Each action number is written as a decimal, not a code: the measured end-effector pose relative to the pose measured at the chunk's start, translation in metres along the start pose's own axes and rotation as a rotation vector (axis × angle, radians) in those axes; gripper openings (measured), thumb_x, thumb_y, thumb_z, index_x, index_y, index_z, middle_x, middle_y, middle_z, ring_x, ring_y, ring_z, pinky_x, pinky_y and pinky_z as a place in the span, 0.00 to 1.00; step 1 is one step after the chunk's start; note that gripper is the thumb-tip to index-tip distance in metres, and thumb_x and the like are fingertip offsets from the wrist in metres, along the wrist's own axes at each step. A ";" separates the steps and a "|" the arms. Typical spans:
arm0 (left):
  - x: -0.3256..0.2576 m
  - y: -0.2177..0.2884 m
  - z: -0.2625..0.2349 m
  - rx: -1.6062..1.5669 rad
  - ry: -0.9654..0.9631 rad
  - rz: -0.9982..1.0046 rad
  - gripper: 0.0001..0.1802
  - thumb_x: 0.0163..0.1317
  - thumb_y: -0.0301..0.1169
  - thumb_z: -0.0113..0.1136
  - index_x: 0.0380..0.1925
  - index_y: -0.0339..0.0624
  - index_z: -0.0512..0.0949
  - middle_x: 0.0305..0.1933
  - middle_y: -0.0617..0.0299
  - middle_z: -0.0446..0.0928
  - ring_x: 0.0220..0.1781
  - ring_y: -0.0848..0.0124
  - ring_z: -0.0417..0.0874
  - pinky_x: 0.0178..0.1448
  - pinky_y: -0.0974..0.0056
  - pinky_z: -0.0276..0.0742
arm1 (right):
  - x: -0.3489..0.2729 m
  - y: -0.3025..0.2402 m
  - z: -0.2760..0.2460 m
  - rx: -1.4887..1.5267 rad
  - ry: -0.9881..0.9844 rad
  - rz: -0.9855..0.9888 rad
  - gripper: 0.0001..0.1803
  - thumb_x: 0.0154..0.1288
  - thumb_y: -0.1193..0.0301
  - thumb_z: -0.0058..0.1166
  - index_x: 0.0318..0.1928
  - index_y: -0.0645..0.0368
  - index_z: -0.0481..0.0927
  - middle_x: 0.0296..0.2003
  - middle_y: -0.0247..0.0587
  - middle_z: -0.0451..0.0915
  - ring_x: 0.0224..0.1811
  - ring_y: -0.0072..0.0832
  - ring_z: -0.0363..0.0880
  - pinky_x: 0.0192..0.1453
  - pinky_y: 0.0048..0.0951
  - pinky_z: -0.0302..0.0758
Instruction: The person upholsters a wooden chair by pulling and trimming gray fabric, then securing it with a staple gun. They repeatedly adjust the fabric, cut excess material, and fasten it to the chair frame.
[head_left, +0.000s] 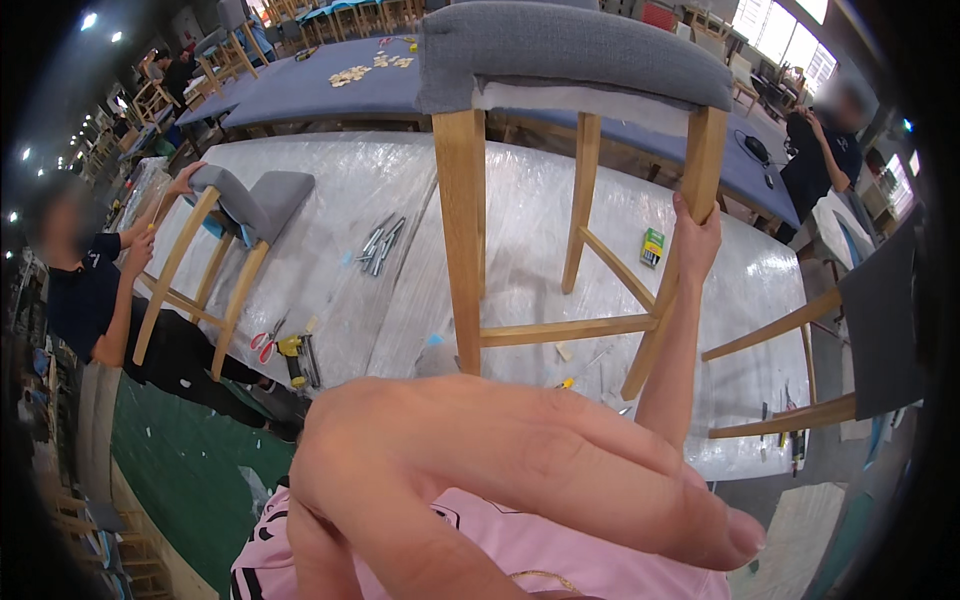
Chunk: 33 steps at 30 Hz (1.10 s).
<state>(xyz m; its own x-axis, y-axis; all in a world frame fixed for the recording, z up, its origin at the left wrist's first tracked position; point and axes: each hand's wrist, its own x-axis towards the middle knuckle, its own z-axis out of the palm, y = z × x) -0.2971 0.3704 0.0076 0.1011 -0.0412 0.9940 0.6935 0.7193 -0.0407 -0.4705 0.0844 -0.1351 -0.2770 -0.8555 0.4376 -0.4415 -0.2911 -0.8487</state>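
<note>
An upholstered chair (580, 50) with a grey fabric cover and wooden legs stands on the plastic-covered table in front of me. My right hand (697, 238) is wrapped round its right wooden leg, below the seat. Very large and close to the camera, my left hand (480, 450) is raised with its fingers stretched toward the right. Nothing shows in it, and it is apart from the chair. It hides the table's near edge and part of my pink shirt (480, 510).
On the table (330, 290) lie several metal bolts (382, 245), red-handled scissors (264, 343), a yellow nail gun (295, 358) and a small green-yellow box (652, 248). At left a co-worker (75, 290) handles a grey chair (235, 225). Another chair (880, 320) and person (835, 150) are at right.
</note>
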 end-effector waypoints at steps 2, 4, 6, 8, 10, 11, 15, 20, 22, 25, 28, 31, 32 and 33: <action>0.004 0.008 -0.003 0.073 0.004 -0.032 0.25 0.77 0.51 0.52 0.53 0.39 0.81 0.56 0.23 0.75 0.51 0.39 0.84 0.50 0.43 0.80 | 0.000 0.001 -0.001 0.020 -0.014 0.015 0.25 0.65 0.56 0.69 0.55 0.58 0.82 0.47 0.46 0.87 0.52 0.38 0.84 0.59 0.36 0.75; 0.006 0.021 -0.014 0.189 0.008 -0.077 0.25 0.77 0.50 0.52 0.55 0.39 0.79 0.58 0.27 0.74 0.55 0.41 0.81 0.56 0.42 0.76 | -0.004 0.002 0.000 0.020 -0.023 0.015 0.24 0.65 0.56 0.69 0.54 0.58 0.82 0.47 0.45 0.87 0.52 0.38 0.84 0.59 0.35 0.75; 0.011 0.039 -0.033 0.359 0.006 -0.143 0.25 0.77 0.48 0.52 0.56 0.38 0.78 0.61 0.32 0.74 0.59 0.42 0.79 0.63 0.42 0.72 | -0.007 -0.002 -0.003 0.008 -0.011 0.005 0.24 0.65 0.57 0.70 0.54 0.59 0.82 0.47 0.45 0.87 0.51 0.38 0.84 0.59 0.35 0.75; 0.006 0.051 -0.069 0.590 0.014 -0.246 0.24 0.77 0.47 0.51 0.58 0.37 0.77 0.64 0.36 0.73 0.64 0.44 0.76 0.69 0.42 0.68 | -0.007 0.016 -0.018 -0.014 0.053 0.000 0.24 0.64 0.57 0.70 0.54 0.59 0.83 0.46 0.45 0.87 0.49 0.35 0.84 0.58 0.34 0.75; 0.001 0.072 -0.098 1.026 0.120 -0.415 0.24 0.77 0.46 0.51 0.59 0.36 0.75 0.67 0.40 0.73 0.68 0.45 0.74 0.75 0.41 0.64 | -0.009 0.004 -0.012 0.068 0.041 -0.030 0.24 0.64 0.57 0.70 0.54 0.59 0.83 0.44 0.45 0.87 0.47 0.33 0.83 0.56 0.33 0.76; -0.010 0.074 -0.121 1.097 0.242 -0.526 0.24 0.77 0.45 0.51 0.60 0.36 0.75 0.68 0.42 0.72 0.71 0.46 0.73 0.78 0.41 0.62 | -0.016 0.000 -0.014 0.108 0.048 -0.034 0.24 0.65 0.57 0.70 0.54 0.59 0.83 0.43 0.45 0.87 0.45 0.31 0.83 0.54 0.33 0.76; -0.080 0.079 -0.202 0.908 0.965 -0.866 0.29 0.80 0.51 0.43 0.59 0.34 0.75 0.67 0.47 0.75 0.67 0.55 0.76 0.74 0.50 0.68 | -0.020 0.018 -0.015 0.139 0.068 -0.055 0.24 0.64 0.58 0.70 0.53 0.61 0.82 0.38 0.46 0.87 0.39 0.30 0.83 0.48 0.36 0.77; -0.087 0.048 -0.190 0.547 0.737 -0.968 0.40 0.80 0.60 0.31 0.60 0.33 0.75 0.55 0.46 0.82 0.57 0.54 0.83 0.66 0.51 0.76 | -0.048 0.031 -0.043 0.098 0.102 -0.010 0.22 0.62 0.60 0.71 0.50 0.59 0.81 0.36 0.52 0.88 0.38 0.43 0.88 0.46 0.38 0.79; -0.080 0.046 -0.179 0.300 0.704 -0.981 0.42 0.79 0.62 0.29 0.59 0.33 0.75 0.51 0.45 0.84 0.52 0.52 0.85 0.63 0.51 0.78 | -0.065 0.037 -0.053 0.088 0.130 -0.005 0.22 0.62 0.60 0.71 0.49 0.60 0.80 0.35 0.52 0.87 0.36 0.43 0.88 0.44 0.38 0.80; -0.083 0.041 -0.179 0.173 0.612 -0.935 0.40 0.79 0.62 0.33 0.57 0.34 0.77 0.46 0.43 0.85 0.46 0.50 0.87 0.61 0.49 0.80 | -0.082 0.042 -0.068 0.105 0.179 0.013 0.21 0.62 0.61 0.72 0.48 0.61 0.80 0.35 0.50 0.87 0.36 0.39 0.88 0.44 0.36 0.80; -0.132 0.037 -0.192 -0.157 0.355 -0.919 0.37 0.78 0.60 0.37 0.56 0.36 0.78 0.43 0.42 0.84 0.41 0.49 0.87 0.56 0.46 0.81 | -0.098 0.041 -0.074 0.103 0.190 0.072 0.21 0.60 0.63 0.73 0.48 0.61 0.80 0.34 0.47 0.88 0.35 0.34 0.86 0.44 0.34 0.80; -0.163 0.035 -0.211 -0.697 0.194 -0.913 0.36 0.77 0.61 0.38 0.53 0.38 0.78 0.40 0.41 0.83 0.36 0.47 0.85 0.47 0.47 0.82 | -0.106 0.045 -0.082 0.100 0.217 0.078 0.21 0.59 0.64 0.73 0.47 0.61 0.81 0.34 0.45 0.88 0.34 0.29 0.85 0.44 0.32 0.79; -0.162 0.046 -0.200 -0.691 0.243 -0.962 0.33 0.77 0.58 0.38 0.52 0.39 0.79 0.40 0.41 0.83 0.35 0.48 0.85 0.47 0.48 0.82 | -0.112 0.047 -0.086 0.098 0.235 0.078 0.20 0.59 0.64 0.74 0.47 0.61 0.81 0.34 0.44 0.88 0.34 0.28 0.84 0.44 0.31 0.79; -0.163 0.057 -0.193 -0.664 0.290 -0.999 0.31 0.78 0.56 0.39 0.50 0.40 0.79 0.39 0.42 0.83 0.34 0.50 0.84 0.48 0.50 0.81 | -0.115 0.043 -0.086 0.103 0.227 0.073 0.20 0.59 0.65 0.74 0.46 0.61 0.81 0.34 0.44 0.87 0.34 0.27 0.84 0.44 0.31 0.79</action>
<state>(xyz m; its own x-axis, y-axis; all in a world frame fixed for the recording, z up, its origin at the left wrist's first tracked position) -0.1363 0.2844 -0.1765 -0.5854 -0.5835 0.5629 0.7767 -0.2045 0.5958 -0.5312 0.2073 -0.1958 -0.4950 -0.7609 0.4195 -0.3275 -0.2837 -0.9012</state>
